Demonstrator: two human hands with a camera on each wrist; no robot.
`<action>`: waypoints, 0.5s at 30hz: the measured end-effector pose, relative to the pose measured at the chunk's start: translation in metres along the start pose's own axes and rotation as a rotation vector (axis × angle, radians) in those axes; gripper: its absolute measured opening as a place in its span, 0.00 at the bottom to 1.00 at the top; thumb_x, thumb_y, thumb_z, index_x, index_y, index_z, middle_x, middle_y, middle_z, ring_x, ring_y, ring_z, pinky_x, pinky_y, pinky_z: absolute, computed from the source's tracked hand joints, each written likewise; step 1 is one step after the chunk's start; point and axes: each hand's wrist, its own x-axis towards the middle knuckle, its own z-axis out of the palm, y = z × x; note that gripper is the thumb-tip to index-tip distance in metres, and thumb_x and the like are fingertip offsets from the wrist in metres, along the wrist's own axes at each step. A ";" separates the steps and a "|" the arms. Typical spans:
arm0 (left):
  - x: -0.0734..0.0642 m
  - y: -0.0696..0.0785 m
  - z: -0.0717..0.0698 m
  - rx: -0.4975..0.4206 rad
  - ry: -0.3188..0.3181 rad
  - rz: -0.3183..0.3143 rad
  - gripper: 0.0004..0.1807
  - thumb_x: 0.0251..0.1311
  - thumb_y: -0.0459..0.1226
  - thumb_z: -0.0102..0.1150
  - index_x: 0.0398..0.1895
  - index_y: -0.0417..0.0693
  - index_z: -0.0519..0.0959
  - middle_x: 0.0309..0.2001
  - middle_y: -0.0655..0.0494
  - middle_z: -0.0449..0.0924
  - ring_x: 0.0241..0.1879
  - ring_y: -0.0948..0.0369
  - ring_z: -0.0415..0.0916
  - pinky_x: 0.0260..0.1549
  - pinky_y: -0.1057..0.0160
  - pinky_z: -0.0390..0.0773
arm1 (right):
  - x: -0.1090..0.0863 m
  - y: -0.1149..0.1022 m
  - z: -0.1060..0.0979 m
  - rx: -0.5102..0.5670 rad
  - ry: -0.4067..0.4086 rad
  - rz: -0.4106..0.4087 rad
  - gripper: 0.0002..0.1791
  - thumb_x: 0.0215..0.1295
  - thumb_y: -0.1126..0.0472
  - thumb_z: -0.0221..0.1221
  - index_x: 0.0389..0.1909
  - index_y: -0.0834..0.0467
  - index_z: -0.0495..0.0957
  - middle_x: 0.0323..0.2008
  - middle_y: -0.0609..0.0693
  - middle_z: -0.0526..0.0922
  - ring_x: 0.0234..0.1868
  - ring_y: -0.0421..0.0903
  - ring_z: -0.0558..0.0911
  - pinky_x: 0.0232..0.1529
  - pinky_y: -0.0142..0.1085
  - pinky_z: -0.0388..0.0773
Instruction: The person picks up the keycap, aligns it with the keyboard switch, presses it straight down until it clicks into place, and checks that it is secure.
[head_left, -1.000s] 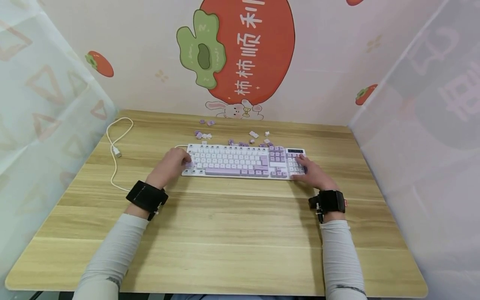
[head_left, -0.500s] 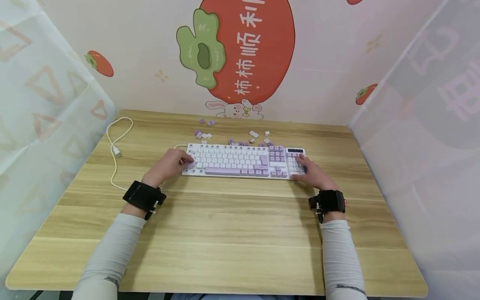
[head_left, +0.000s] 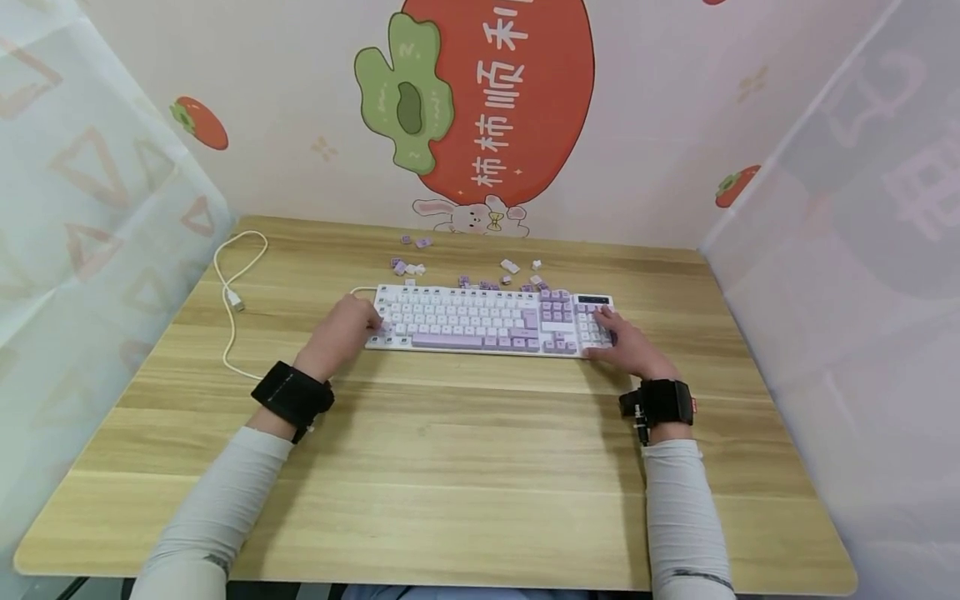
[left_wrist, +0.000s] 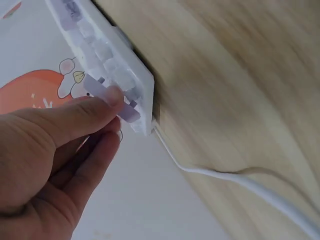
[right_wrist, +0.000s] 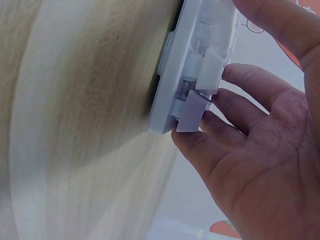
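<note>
A white and purple keyboard [head_left: 450, 343] lies on the wooden table. At its left end my left hand [head_left: 339, 335] pinches a wide purple keycap [left_wrist: 131, 114] between thumb and fingers. In the left wrist view that keycap sits over the keyboard's end row, with dark switches showing beneath it; whether it is seated is unclear. My right hand [head_left: 628, 346] rests on the number pad end, thumb near the front edge. The right wrist view has its loosely extended fingers touching white keys [right_wrist: 210, 72] and a purple corner key [right_wrist: 192, 112].
Loose white keycaps [head_left: 510, 266] and purple keycaps [head_left: 400, 267] lie scattered behind the keyboard. A white cable [head_left: 229, 333] with a USB plug [head_left: 236, 302] loops on the table's left. A patterned backdrop [head_left: 637, 125] stands behind the table.
My left hand shifted slightly, its fingertips rising a little at half a second ago and now back down at the keyboard's left end. My right hand keeps its place.
</note>
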 end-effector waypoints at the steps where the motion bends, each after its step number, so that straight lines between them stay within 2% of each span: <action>1: 0.000 0.000 0.000 -0.005 0.000 0.003 0.07 0.64 0.23 0.61 0.39 0.33 0.88 0.44 0.37 0.86 0.46 0.47 0.83 0.49 0.46 0.81 | 0.000 0.000 -0.001 -0.003 0.001 -0.001 0.47 0.67 0.52 0.66 0.79 0.64 0.53 0.80 0.66 0.44 0.78 0.71 0.46 0.75 0.63 0.49; 5: 0.002 -0.001 -0.002 0.006 -0.023 0.026 0.08 0.64 0.23 0.61 0.38 0.35 0.89 0.42 0.40 0.87 0.40 0.52 0.81 0.43 0.51 0.82 | -0.001 0.000 -0.002 -0.010 -0.002 -0.005 0.47 0.67 0.52 0.66 0.78 0.65 0.53 0.80 0.66 0.44 0.78 0.71 0.46 0.74 0.63 0.49; 10: 0.003 0.001 -0.005 0.031 -0.064 0.020 0.09 0.65 0.24 0.60 0.33 0.37 0.89 0.33 0.47 0.85 0.30 0.56 0.73 0.33 0.58 0.75 | 0.000 0.002 -0.002 -0.010 -0.003 -0.008 0.48 0.67 0.51 0.66 0.79 0.64 0.53 0.80 0.66 0.44 0.78 0.71 0.46 0.75 0.63 0.49; 12: 0.002 0.002 -0.005 0.029 -0.066 0.019 0.10 0.66 0.24 0.59 0.33 0.37 0.89 0.33 0.47 0.85 0.30 0.56 0.73 0.33 0.57 0.75 | 0.000 0.001 -0.002 -0.009 -0.004 -0.005 0.48 0.67 0.51 0.66 0.79 0.64 0.53 0.80 0.66 0.44 0.78 0.71 0.46 0.74 0.63 0.49; 15: 0.002 0.001 -0.003 -0.005 -0.050 0.026 0.09 0.66 0.23 0.59 0.37 0.35 0.89 0.38 0.43 0.87 0.36 0.55 0.78 0.39 0.53 0.81 | 0.000 0.001 -0.002 -0.009 -0.004 0.002 0.48 0.67 0.51 0.66 0.79 0.64 0.53 0.80 0.66 0.44 0.78 0.71 0.46 0.74 0.63 0.50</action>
